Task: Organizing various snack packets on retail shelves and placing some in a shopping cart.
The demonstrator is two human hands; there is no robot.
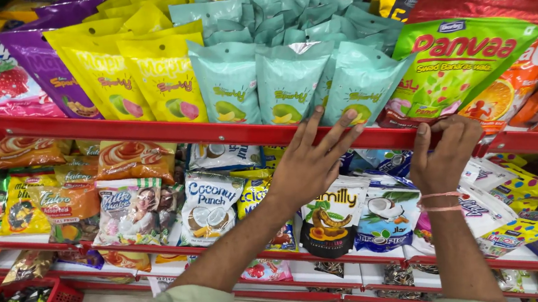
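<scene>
Both hands on red shelf rail (167, 132), frame centre.
Left hand (310, 163) fingers spread flat, holding nothing, below teal pouches (288, 79); right hand (446, 152) fingers pinch the rail edge.

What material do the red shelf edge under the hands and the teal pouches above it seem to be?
Red shelf edge: probably painted metal, smooth with a slight sheen along its thin straight lip. Teal pouches: likely thin plastic film, matte with creases; one shows a silvery foil-like inside at its top.

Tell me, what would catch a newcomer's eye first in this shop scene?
Two bare hands at the red shelf rail: the left hand rests flat with fingers spread, the right hand pinches the rail's edge. Above them stand rows of teal pouches and yellow pouches, with a big green bag at right.
</scene>
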